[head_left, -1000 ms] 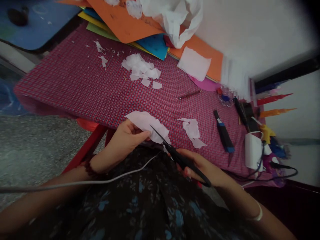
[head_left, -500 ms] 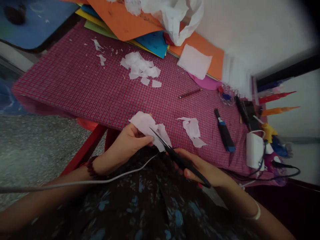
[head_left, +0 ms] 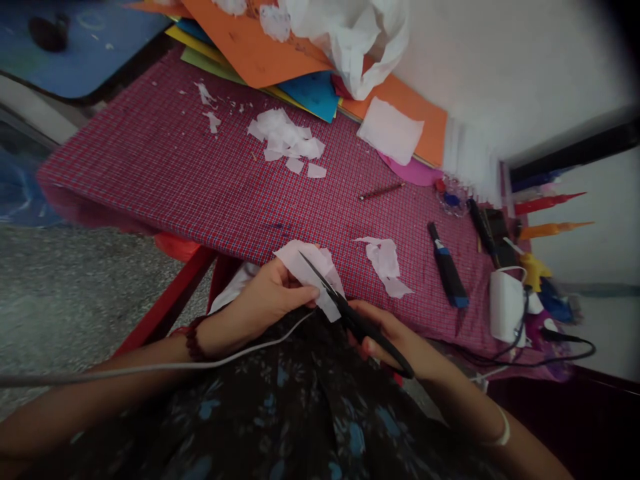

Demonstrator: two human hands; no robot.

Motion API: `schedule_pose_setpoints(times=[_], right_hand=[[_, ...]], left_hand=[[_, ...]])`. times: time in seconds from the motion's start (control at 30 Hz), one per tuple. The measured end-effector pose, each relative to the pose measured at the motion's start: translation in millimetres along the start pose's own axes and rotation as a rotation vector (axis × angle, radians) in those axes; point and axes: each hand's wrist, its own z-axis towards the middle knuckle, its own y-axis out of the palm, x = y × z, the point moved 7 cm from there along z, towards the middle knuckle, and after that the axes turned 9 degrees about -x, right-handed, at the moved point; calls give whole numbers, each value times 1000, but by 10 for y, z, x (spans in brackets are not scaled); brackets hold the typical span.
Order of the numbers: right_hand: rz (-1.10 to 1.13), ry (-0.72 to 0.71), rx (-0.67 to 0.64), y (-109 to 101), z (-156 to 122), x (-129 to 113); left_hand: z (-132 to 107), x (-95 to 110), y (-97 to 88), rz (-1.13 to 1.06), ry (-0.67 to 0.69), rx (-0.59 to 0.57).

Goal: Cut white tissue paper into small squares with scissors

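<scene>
My left hand (head_left: 273, 300) pinches a folded piece of pale pink tissue paper (head_left: 313, 270) just above my lap, at the near edge of the table. My right hand (head_left: 395, 337) grips black scissors (head_left: 350, 310) whose blades lie across the paper, cutting into it. A loose strip of white paper (head_left: 235, 287) hangs below my left hand. More cut pink scraps (head_left: 385, 263) lie on the cloth just right of the scissors.
The table wears a red checked cloth (head_left: 175, 173). A pile of white scraps (head_left: 287, 140), coloured paper sheets (head_left: 270, 47), a white bag (head_left: 355, 33), a pencil (head_left: 380, 191), a black-and-blue cutter (head_left: 447, 267), markers (head_left: 545, 213) and a white charger (head_left: 505, 307) lie about. A grey cable (head_left: 150, 365) crosses my lap.
The paper has been turned and drawn closer in my left hand while the scissors cut further into it. A white strip now hangs under my left hand.
</scene>
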Motion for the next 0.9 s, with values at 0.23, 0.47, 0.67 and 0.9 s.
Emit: schedule_pose_setpoints(times=[0.23,0.47,0.67,0.9], right_hand=[[79,90,61,-15,-33,137],[20,44,46,-42,-7,24],[-7,-54,-86,-23,49,-40],[-3,-87,-102,-26,131,-108]], left_hand=[[-4,34,-37,76,34,-19],[3,148,-300,138,16,152],[5,228,-276,128,46,126],[16,203,-238,203,26,50]])
